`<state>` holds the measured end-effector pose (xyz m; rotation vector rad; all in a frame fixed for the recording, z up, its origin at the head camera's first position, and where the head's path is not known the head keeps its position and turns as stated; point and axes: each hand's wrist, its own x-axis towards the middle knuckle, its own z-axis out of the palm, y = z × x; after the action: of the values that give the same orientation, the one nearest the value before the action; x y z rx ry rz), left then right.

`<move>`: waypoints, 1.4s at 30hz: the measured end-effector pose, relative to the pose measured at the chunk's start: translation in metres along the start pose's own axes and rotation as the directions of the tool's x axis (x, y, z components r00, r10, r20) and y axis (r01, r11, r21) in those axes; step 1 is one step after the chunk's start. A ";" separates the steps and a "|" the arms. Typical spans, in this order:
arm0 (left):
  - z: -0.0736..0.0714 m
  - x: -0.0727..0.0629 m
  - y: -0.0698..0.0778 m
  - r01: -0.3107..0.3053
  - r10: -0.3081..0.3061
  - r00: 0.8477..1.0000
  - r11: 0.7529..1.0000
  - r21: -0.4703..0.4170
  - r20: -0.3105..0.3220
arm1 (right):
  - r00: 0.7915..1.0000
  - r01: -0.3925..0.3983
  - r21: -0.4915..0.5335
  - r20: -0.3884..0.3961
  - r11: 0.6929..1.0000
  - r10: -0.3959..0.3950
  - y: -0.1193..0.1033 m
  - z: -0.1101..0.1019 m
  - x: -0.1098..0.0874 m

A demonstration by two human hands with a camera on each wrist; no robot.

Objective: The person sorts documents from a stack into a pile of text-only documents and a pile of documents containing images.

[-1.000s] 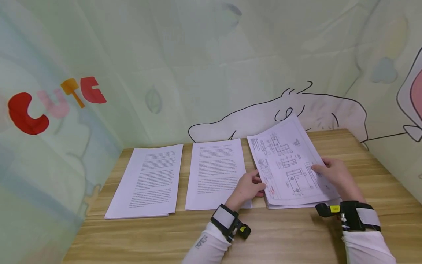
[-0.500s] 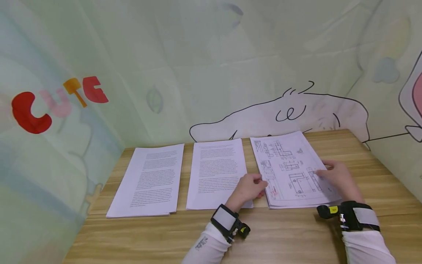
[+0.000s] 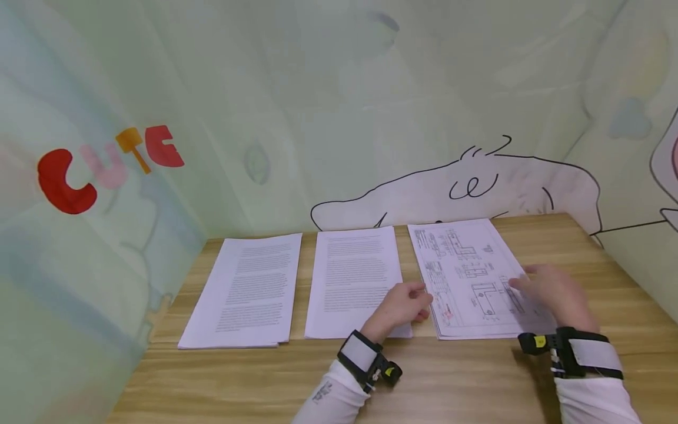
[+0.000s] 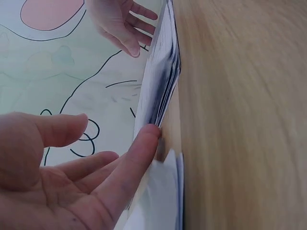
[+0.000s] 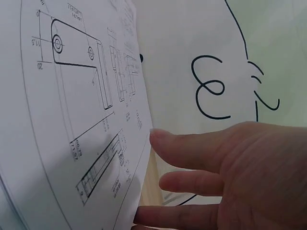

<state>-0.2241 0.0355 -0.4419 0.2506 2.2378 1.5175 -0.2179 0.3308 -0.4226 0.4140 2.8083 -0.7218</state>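
Note:
A stack of white sheets (image 3: 466,294) with technical drawings of L-shaped parts lies flat on the right of the wooden table. At its left edge is my left hand (image 3: 399,306), fingers loosely extended; in the left wrist view, one of its fingertips (image 4: 148,132) meets the paper edges. My right hand (image 3: 556,294) is at the opposite edge. Its thumb (image 5: 168,143) is by the sheet's side in the right wrist view, and its fingers are extended without a grip. Close to my left hand lies a middle stack of printed text pages (image 3: 352,277).
Another stack of text pages (image 3: 243,294) lies at the left, with its lower corner slightly uneven. Behind the wooden table (image 3: 238,383) hangs a pale green cloth backdrop (image 3: 296,118) with cartoon drawings.
The raised drawing sheets have come down flat onto their stack, and the edges now line up better. My right hand has loosened from the sheets. My left hand stays by the left edge.

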 end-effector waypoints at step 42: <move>-0.256 -0.092 -0.079 0.087 0.196 0.802 0.896 0.435 -0.564 | 0.915 0.363 0.511 -0.036 0.779 -0.403 -0.212 0.119 -0.037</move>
<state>-0.2469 -0.2450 -0.4121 -0.0550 3.1083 1.1918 -0.2349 0.0856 -0.4221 -0.1295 2.6164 -1.5488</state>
